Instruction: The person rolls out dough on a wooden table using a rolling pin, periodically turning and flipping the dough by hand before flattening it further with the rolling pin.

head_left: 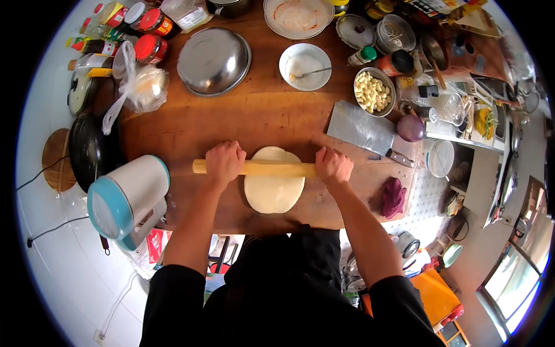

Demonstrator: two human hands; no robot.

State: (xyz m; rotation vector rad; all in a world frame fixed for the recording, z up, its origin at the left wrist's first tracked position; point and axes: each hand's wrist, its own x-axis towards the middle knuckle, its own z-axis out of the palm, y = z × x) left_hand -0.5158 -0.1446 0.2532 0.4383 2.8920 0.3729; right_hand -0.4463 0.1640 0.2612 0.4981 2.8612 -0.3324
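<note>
Brown wooden tabletop [260, 115], with a wooden rolling pin [277, 168] laid across a flattened round of dough [274, 195] near the front edge.
Left hand [224, 163] and right hand [334, 166] stand apart, each wrapped around the pin, one on either side of the dough. Beyond the right hand lie a cleaver [361, 128] and a purple onion [410, 128], with peeled garlic cloves [373, 91] in a bowl behind; farther back are an overturned metal basin [214, 61] and a white bowl [283, 69] holding a spoon [315, 72].

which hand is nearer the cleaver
Right: the right hand is on the near side of the cleaver; the left hand is farther off, left of the dough.
</note>
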